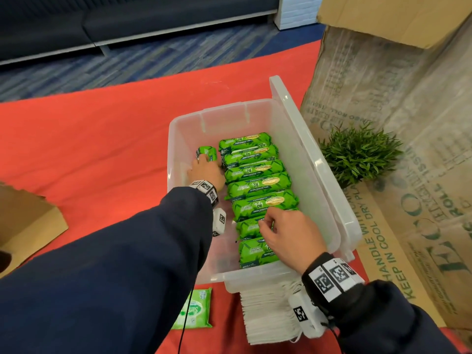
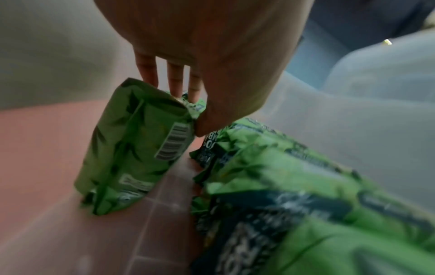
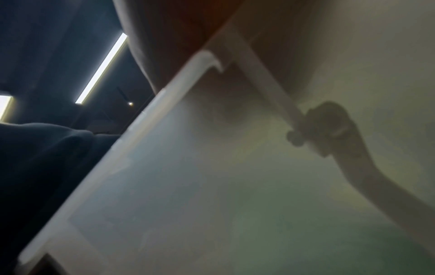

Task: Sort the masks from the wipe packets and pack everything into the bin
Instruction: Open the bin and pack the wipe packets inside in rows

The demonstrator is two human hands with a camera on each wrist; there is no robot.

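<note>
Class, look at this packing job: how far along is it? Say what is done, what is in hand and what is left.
Done: a row of green wipe packets lies in the clear bin. In hand: the left hand grips one more packet, standing it on end beside the row; the right hand touches the row. Left: the stack of white masks and a pale green wipe pack lie outside on the red cloth.

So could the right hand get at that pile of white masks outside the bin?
Probably yes. The mask stack lies uncovered on the red cloth just below the right hand's wrist; that hand only fingers a wipe packet in the bin.
</note>
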